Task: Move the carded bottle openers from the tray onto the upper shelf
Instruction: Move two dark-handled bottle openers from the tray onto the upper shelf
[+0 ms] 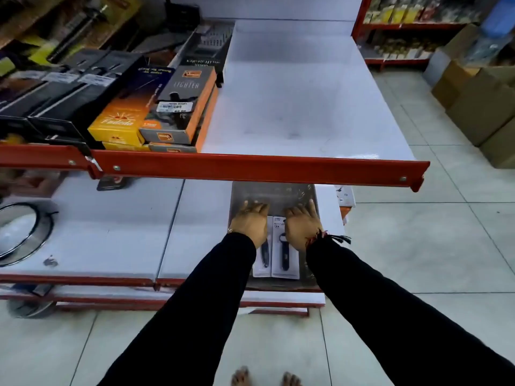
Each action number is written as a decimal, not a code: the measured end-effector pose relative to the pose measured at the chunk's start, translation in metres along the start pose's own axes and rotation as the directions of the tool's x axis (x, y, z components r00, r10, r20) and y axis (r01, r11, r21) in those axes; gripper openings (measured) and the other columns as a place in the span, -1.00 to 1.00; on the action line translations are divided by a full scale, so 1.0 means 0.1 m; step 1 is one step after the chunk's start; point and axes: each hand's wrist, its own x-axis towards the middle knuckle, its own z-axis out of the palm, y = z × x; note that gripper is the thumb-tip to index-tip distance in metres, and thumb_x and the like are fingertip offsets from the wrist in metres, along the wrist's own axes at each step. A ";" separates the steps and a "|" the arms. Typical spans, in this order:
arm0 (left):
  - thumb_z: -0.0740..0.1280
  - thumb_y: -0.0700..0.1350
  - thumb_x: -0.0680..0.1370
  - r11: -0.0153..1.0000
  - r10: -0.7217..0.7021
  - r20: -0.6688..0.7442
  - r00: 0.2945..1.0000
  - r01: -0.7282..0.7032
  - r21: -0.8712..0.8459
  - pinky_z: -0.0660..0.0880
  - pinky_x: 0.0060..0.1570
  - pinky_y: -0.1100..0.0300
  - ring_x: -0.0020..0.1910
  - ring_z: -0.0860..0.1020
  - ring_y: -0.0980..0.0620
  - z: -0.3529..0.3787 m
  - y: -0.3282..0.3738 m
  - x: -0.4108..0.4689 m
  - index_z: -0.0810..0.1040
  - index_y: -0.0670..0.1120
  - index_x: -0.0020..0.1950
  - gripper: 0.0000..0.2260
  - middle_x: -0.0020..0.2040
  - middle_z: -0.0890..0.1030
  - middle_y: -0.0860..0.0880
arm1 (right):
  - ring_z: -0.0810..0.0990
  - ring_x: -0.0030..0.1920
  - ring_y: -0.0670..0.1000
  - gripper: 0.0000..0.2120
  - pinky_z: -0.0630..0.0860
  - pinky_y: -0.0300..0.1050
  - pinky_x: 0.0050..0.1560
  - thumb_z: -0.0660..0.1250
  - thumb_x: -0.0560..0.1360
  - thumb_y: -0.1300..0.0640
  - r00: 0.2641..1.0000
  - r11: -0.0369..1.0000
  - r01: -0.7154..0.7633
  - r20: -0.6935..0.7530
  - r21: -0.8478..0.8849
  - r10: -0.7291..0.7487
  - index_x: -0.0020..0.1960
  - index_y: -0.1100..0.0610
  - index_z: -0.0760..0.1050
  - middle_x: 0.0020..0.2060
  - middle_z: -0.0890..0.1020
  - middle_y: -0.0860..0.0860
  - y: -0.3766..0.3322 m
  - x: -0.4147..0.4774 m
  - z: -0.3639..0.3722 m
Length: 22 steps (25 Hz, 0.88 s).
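A clear plastic tray [274,192] sits on the lower white shelf, partly under the red front rail of the upper shelf [292,87]. Carded bottle openers [284,257] lie in the tray, white cards with dark tools, two side by side in view. My left hand [250,222] rests palm down over the left card, fingers spread and pointing away. Palm down on the right card lies my right hand [302,225]. Neither hand visibly grips a card. The cards' upper halves are hidden under my hands.
Boxes of lighters [181,107] and other dark boxes fill the upper shelf's left part. The red rail [250,167] overhangs the tray's far end. A round glass lid [22,235] lies on the lower shelf at left. Cardboard boxes [479,107] stand on the floor at right.
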 end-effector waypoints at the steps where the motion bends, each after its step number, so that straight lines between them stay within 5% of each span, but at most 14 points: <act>1: 0.18 -0.10 0.62 1.000 -0.014 0.047 0.999 0.013 0.019 0.05 0.59 0.01 0.59 0.16 -0.15 0.01 0.01 0.06 0.18 -0.14 0.58 -0.48 0.58 0.25 -0.12 | 0.27 0.52 0.21 -0.42 -0.23 0.26 0.57 0.22 0.49 0.03 0.999 1.000 -0.019 0.034 -0.017 0.020 0.48 0.17 0.30 0.44 0.41 0.16 0.01 0.03 0.02; 5: 0.17 -0.03 0.63 0.992 -0.014 0.206 0.978 -0.013 0.129 -0.14 0.60 -0.06 0.53 0.30 -0.10 0.03 0.00 0.20 0.31 -0.16 0.50 -0.54 0.50 0.39 -0.15 | 0.27 0.53 0.18 -0.47 -0.32 0.32 0.53 0.18 0.51 -0.01 0.993 0.998 0.002 0.115 -0.060 0.005 0.45 0.09 0.37 0.44 0.42 0.10 0.04 0.15 0.08; 9: 0.21 -0.11 0.60 0.987 -0.048 0.175 0.983 0.020 0.161 -0.09 0.60 -0.05 0.37 0.49 -0.08 0.02 -0.03 0.24 0.50 -0.09 0.35 -0.67 0.34 0.55 -0.10 | 0.37 0.47 0.16 -0.55 -0.18 0.23 0.57 0.14 0.55 0.02 0.998 0.999 -0.028 0.050 0.033 0.026 0.41 0.09 0.40 0.39 0.49 0.10 0.08 0.15 0.00; 14: 0.26 -0.21 0.60 0.979 -0.133 0.073 0.988 0.143 -0.146 0.47 0.31 0.04 0.26 0.57 -0.14 -0.21 -0.02 0.17 0.57 -0.05 0.27 -0.74 0.29 0.60 -0.09 | 0.60 0.19 0.13 -0.73 0.15 0.09 0.35 0.18 0.55 0.10 0.993 0.926 -0.113 0.024 0.361 0.112 0.22 0.01 0.48 0.06 0.68 0.05 0.10 0.04 -0.26; 17: 0.23 -0.21 0.62 0.911 -0.175 0.111 0.978 0.203 -0.358 0.48 0.25 0.13 0.23 0.57 -0.12 -0.34 -0.02 0.07 0.58 -0.07 0.24 -0.75 0.27 0.62 -0.10 | 0.53 0.30 0.15 -0.67 0.19 0.12 0.38 0.18 0.56 0.13 0.992 0.852 -0.128 0.057 0.507 0.115 0.30 0.01 0.50 0.26 0.61 0.07 0.11 -0.07 -0.36; 22: 0.18 -0.21 0.61 0.850 -0.222 0.057 0.973 0.222 -0.478 0.50 0.21 0.12 0.18 0.59 -0.16 -0.54 -0.03 -0.27 0.57 -0.10 0.25 -0.73 0.23 0.63 -0.15 | 0.48 0.35 0.16 -0.66 0.20 0.14 0.40 0.10 0.62 0.14 0.994 0.861 -0.065 -0.039 0.505 0.098 0.34 0.09 0.45 0.36 0.51 0.10 0.05 -0.36 -0.54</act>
